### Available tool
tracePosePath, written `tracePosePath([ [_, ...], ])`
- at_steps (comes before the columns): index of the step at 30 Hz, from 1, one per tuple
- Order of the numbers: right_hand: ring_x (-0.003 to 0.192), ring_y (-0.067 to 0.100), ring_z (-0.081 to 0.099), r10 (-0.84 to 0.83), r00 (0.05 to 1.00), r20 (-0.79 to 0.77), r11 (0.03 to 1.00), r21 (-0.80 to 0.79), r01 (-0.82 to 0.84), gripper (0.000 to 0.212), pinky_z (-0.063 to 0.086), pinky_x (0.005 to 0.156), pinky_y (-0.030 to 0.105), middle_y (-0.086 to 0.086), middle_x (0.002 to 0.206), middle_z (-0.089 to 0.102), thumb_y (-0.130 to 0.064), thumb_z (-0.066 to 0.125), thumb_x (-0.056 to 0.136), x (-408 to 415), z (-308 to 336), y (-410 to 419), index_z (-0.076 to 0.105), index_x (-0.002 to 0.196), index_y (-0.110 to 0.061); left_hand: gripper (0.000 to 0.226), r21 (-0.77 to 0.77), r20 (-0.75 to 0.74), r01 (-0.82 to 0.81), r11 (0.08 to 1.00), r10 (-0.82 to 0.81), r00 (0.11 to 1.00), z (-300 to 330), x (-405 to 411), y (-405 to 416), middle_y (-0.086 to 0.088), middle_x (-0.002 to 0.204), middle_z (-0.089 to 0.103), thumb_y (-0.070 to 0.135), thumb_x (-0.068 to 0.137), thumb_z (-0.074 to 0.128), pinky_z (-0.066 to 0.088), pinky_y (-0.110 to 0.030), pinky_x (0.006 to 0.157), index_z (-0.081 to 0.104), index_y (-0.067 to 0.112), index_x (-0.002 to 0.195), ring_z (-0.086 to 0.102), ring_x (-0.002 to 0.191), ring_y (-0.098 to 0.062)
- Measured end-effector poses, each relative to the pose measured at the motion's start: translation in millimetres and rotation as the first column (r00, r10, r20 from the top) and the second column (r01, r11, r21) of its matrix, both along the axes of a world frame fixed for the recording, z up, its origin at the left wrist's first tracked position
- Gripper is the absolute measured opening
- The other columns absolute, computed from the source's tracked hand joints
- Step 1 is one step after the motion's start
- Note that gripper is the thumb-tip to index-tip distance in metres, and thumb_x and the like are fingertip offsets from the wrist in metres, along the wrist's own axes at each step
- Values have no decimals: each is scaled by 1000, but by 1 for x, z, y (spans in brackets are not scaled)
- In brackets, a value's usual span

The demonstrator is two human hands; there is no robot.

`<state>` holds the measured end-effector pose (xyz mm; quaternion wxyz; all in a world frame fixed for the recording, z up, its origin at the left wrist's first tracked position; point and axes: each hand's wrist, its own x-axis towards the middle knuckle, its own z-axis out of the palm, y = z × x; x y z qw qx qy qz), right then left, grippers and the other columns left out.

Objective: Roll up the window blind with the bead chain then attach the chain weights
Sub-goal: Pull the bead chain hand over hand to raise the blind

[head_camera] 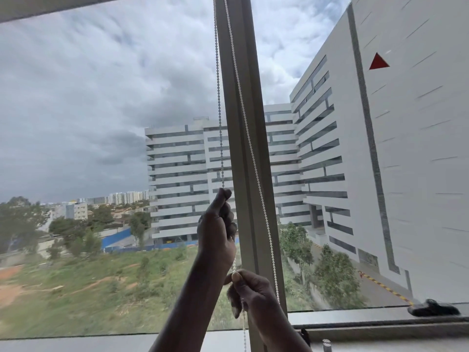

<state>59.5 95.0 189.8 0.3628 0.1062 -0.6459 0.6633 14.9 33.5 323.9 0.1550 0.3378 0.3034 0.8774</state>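
Note:
A white bead chain (217, 80) hangs in two strands in front of the grey window post (243, 123). My left hand (217, 224) is closed around the left strand at mid-height. Below it, my right hand (250, 288) pinches the same strand between thumb and fingers. The right strand (256, 174) runs slack down the post to my right hand's back. The blind's bottom edge (50, 8) shows only in the top left corner, rolled almost out of view. A small clear cylinder (327, 345) stands on the sill at the bottom; whether it is a chain weight is unclear.
A black window handle (432, 308) lies on the frame at the lower right. The grey sill (101, 342) runs along the bottom edge. Through the glass are white buildings, trees and a cloudy sky.

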Motion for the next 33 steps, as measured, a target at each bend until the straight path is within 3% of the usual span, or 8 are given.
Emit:
tracePosePath([
  [2,65,19,65,65,998,1,998,28,-65,25,46,60,25,14,77,69,-19,53,89,3,15,7,68,97,0,26,5,-12,-7,1000,7,1000,0,-2,-2,11,50,32,26,90,65,19,-16,32,75,24,65,22,38,-3],
  [5,89,19,69,130,991,-14,990,-56,-131,42,50,74,28,15,101,73,-16,49,78,3,49,18,69,111,-1,32,14,-11,-9,1000,10,1000,0,-5,-4,12,47,33,26,92,63,20,-16,31,75,24,63,23,36,-2],
  [10,81,19,67,96,985,-140,995,8,-96,32,51,72,29,11,91,72,-22,44,101,2,125,12,72,102,-8,30,2,-11,2,1000,-2,1000,-1,-3,-4,7,49,40,29,92,64,23,-21,38,70,20,64,30,42,-6],
  [13,88,26,67,59,985,-164,997,62,-49,35,51,78,34,13,95,72,-27,38,104,2,169,2,66,104,-6,35,22,-41,-10,1000,11,999,-1,2,-3,12,44,36,25,96,59,21,-17,35,67,22,62,26,37,-3],
  [19,65,21,67,-30,977,-210,998,56,42,34,54,57,28,11,83,71,-22,34,106,5,233,-17,59,113,-1,41,1,-58,-3,1000,3,998,0,7,-4,11,44,28,20,95,60,17,-17,34,72,25,56,19,36,-3],
  [23,45,12,39,-75,969,-237,996,-74,59,32,32,38,21,3,61,50,-19,40,104,4,255,-22,63,113,1,37,-12,-66,-8,1000,7,998,-1,5,-3,12,46,28,21,93,62,18,-17,34,70,24,58,18,38,-4],
  [27,36,8,24,-179,936,-302,979,-153,138,28,20,35,18,-5,43,35,-18,47,101,-1,252,-27,71,87,-11,32,-14,-84,-5,1000,4,996,-5,7,0,12,47,29,23,94,61,15,-18,36,75,24,65,20,39,-3],
  [33,35,7,23,-209,913,-350,976,-131,173,31,20,36,16,-8,43,35,-19,49,100,-6,222,-22,71,79,-17,34,-40,-94,18,999,-22,995,-31,2,8,12,45,28,23,94,60,20,-17,34,72,23,63,21,37,-3],
])
